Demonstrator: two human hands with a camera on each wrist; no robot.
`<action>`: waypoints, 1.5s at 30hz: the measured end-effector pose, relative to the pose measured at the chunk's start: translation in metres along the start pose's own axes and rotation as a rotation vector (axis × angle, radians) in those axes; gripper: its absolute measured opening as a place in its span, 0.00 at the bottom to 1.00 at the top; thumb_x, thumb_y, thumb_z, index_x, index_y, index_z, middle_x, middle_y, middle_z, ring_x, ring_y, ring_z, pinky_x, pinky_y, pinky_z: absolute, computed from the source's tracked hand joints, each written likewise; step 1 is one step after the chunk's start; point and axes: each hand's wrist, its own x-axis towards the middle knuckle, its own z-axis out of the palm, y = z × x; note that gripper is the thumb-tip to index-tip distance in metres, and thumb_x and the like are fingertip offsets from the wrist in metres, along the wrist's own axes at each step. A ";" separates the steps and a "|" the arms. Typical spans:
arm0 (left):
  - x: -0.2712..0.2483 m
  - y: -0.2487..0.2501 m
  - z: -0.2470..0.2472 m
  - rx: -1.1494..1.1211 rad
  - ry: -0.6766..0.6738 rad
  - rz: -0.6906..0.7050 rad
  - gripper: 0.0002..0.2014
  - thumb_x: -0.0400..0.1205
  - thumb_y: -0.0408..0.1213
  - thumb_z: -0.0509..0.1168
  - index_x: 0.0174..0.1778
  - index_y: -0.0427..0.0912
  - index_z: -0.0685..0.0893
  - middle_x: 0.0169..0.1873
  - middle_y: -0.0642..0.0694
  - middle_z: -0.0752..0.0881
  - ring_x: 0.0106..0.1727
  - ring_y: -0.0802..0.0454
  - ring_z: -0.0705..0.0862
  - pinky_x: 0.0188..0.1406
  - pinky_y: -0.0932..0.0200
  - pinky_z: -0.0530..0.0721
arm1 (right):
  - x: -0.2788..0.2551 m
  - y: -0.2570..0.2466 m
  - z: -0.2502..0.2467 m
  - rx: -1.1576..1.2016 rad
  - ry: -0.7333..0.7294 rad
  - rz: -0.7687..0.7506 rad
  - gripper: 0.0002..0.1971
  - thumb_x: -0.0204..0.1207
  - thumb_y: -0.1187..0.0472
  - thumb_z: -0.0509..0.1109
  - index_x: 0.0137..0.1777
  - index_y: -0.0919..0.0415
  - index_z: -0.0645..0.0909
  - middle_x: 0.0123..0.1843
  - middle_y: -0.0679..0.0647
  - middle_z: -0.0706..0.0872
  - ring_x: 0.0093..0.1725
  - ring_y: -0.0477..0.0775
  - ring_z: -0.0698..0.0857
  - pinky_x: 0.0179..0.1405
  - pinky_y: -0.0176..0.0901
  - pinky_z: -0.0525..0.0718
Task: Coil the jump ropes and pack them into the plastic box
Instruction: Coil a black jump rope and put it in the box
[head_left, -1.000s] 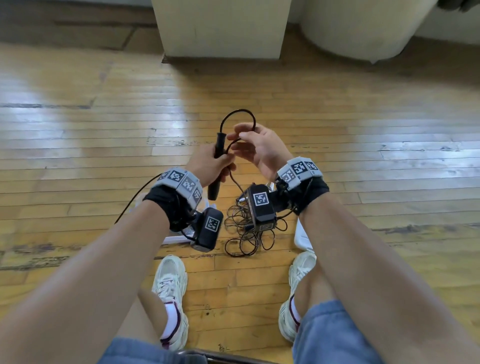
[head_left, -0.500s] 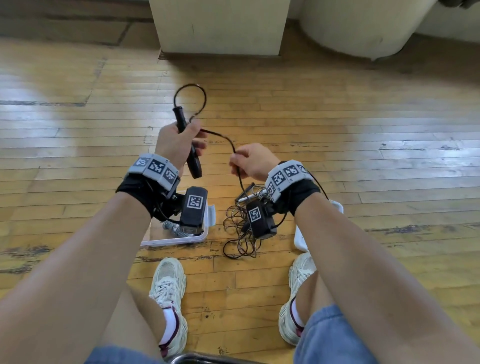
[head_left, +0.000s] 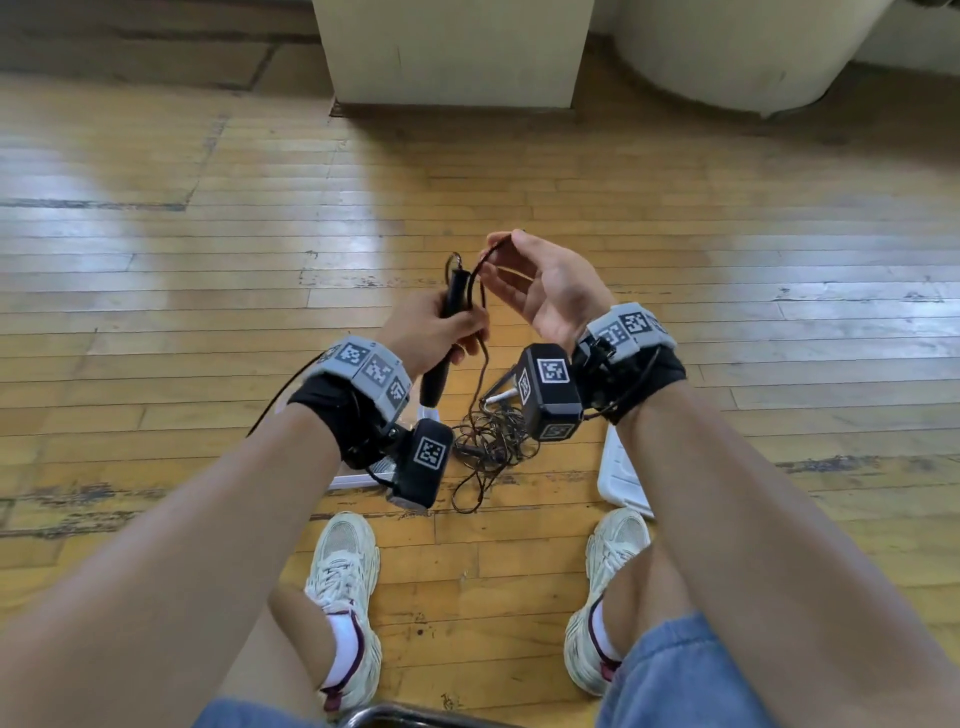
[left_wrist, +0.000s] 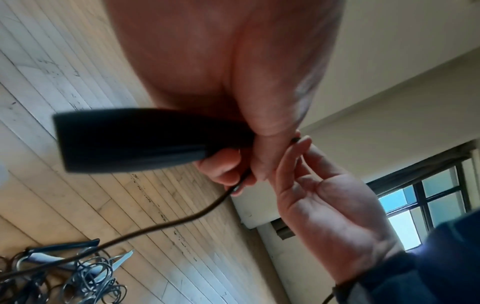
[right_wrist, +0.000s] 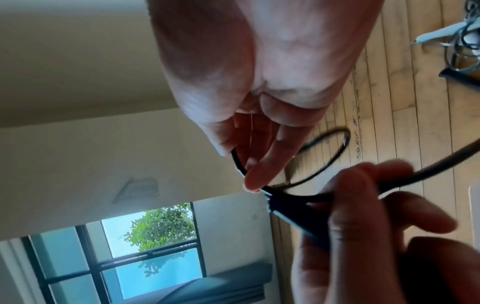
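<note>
Left hand (head_left: 436, 325) fisted round black jump rope handle (head_left: 445, 332), upright. Right hand (head_left: 545, 291) at 2 o'clock of it, fingers loosely spread, thumb and fingertip pinching the cord (head_left: 480, 270). Rope tangle (head_left: 488, 441) on floor at 6 o'clock. Lay each loop against the handle, even-sized, cord taut.

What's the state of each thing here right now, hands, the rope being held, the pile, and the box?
left hand: grips the black handle, upright.
right hand: palm up, fingertips pinch the cord.
black handle: held off the floor.
cord: loops at the handle's top, hangs down to the pile.
rope pile: tangled on the floor, uncoiled.
plastic box: on the floor, mostly hidden by the arms.
</note>
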 end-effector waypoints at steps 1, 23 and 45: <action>0.001 0.002 -0.001 -0.050 0.038 0.010 0.06 0.85 0.32 0.67 0.50 0.31 0.85 0.39 0.40 0.89 0.35 0.48 0.83 0.33 0.61 0.81 | 0.001 0.000 0.000 -0.059 0.001 0.014 0.14 0.89 0.62 0.59 0.61 0.69 0.83 0.52 0.62 0.89 0.51 0.57 0.89 0.51 0.46 0.89; 0.014 -0.008 -0.016 0.115 -0.021 -0.085 0.07 0.82 0.36 0.71 0.52 0.37 0.88 0.44 0.40 0.89 0.34 0.54 0.79 0.29 0.63 0.80 | 0.007 0.000 0.007 -0.088 0.116 -0.018 0.11 0.89 0.61 0.63 0.47 0.66 0.80 0.41 0.60 0.89 0.36 0.51 0.89 0.39 0.41 0.90; 0.025 0.012 -0.020 -0.546 0.252 -0.036 0.10 0.84 0.36 0.71 0.46 0.32 0.82 0.33 0.41 0.87 0.32 0.51 0.86 0.34 0.63 0.85 | 0.000 0.014 0.002 -1.066 -0.387 0.223 0.06 0.84 0.62 0.67 0.56 0.51 0.82 0.60 0.51 0.87 0.62 0.51 0.84 0.63 0.49 0.82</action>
